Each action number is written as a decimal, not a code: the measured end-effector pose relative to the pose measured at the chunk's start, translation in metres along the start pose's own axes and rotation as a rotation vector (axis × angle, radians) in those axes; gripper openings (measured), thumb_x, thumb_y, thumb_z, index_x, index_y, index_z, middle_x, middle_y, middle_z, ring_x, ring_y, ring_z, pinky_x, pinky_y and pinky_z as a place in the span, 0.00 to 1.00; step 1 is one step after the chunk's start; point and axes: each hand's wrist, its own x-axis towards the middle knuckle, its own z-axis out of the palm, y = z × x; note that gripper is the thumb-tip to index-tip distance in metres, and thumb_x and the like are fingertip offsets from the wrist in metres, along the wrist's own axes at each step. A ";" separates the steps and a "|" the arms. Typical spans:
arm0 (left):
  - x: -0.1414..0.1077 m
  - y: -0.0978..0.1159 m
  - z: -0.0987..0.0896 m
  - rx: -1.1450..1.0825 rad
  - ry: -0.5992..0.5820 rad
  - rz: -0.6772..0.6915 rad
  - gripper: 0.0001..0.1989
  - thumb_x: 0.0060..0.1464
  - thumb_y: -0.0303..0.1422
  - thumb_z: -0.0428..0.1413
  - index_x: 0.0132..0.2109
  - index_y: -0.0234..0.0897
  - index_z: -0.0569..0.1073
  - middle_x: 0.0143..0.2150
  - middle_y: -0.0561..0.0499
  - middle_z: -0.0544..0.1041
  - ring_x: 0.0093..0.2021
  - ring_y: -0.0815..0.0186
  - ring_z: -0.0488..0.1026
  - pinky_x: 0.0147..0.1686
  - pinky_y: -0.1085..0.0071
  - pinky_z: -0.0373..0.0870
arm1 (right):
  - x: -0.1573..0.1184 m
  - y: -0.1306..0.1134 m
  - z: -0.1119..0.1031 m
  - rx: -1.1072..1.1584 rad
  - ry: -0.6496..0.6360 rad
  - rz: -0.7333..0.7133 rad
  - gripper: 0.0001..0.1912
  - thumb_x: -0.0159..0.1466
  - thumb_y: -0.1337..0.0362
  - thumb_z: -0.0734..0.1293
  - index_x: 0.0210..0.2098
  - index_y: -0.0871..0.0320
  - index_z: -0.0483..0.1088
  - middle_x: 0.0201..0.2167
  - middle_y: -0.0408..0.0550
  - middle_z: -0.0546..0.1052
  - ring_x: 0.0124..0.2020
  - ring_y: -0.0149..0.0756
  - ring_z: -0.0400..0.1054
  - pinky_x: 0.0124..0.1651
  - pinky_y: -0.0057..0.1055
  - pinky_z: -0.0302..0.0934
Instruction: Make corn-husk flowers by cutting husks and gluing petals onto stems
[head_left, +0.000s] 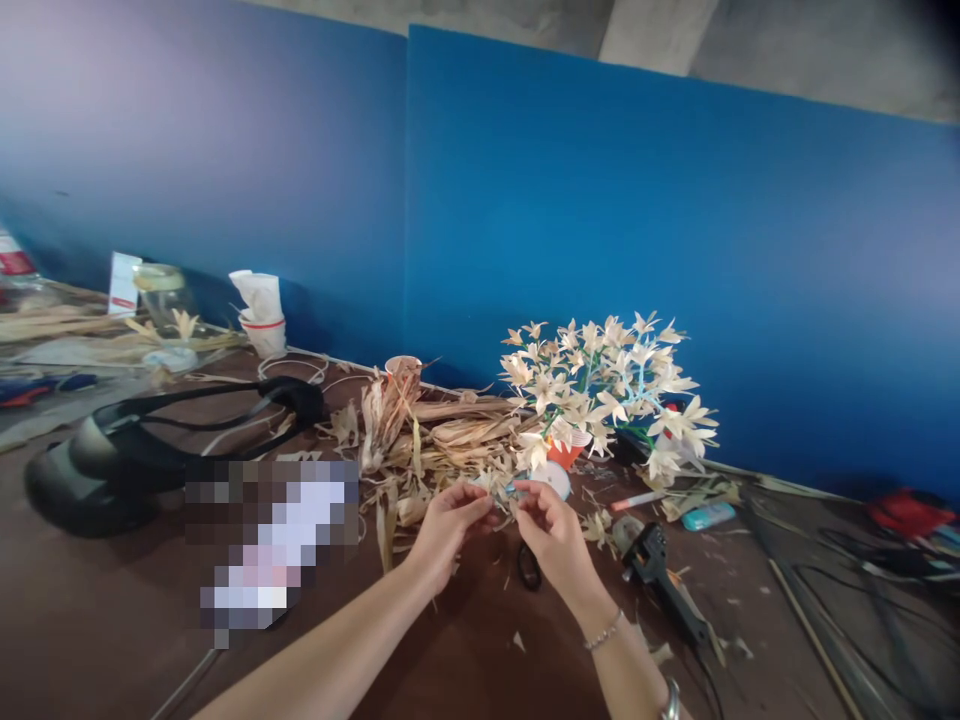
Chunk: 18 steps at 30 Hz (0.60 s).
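Near the middle of the brown table, my left hand has its thumb and fingers pressed together at a small pale piece too small to make out. Just to its right, my right hand is closed in a pinch, its fingertips by a small bluish bit. The two hands are a short gap apart. Behind them stands a bunch of cream flowers in an orange-red cup. A white round spool lies just behind my right hand. Dry husks are heaped beyond my left hand.
A black glue gun lies at the right, near a turquoise packet. Left are a black headset and a blurred-out device with a cable. Farther back stand a paper cup and a glass jar. Blue panels rise behind.
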 end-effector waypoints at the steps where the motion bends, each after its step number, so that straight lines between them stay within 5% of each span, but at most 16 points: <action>1: 0.000 -0.001 0.000 -0.006 -0.006 -0.018 0.15 0.34 0.35 0.65 0.27 0.32 0.69 0.23 0.54 0.73 0.24 0.71 0.71 0.26 0.77 0.66 | 0.000 0.000 0.002 0.021 0.006 0.007 0.08 0.56 0.66 0.61 0.36 0.60 0.68 0.28 0.46 0.74 0.29 0.34 0.68 0.32 0.27 0.63; 5: -0.001 -0.003 -0.001 -0.002 -0.028 -0.056 0.14 0.34 0.34 0.66 0.27 0.32 0.70 0.23 0.53 0.73 0.22 0.72 0.71 0.25 0.77 0.66 | -0.002 0.000 0.006 0.041 0.047 0.025 0.05 0.55 0.64 0.63 0.27 0.59 0.68 0.22 0.44 0.73 0.24 0.32 0.66 0.28 0.26 0.62; 18: -0.003 -0.004 0.002 0.107 -0.078 -0.068 0.16 0.34 0.34 0.66 0.28 0.33 0.68 0.21 0.53 0.73 0.21 0.71 0.71 0.23 0.76 0.66 | -0.002 0.001 0.004 -0.077 0.089 -0.112 0.05 0.57 0.67 0.62 0.27 0.58 0.70 0.26 0.44 0.72 0.28 0.32 0.66 0.32 0.26 0.60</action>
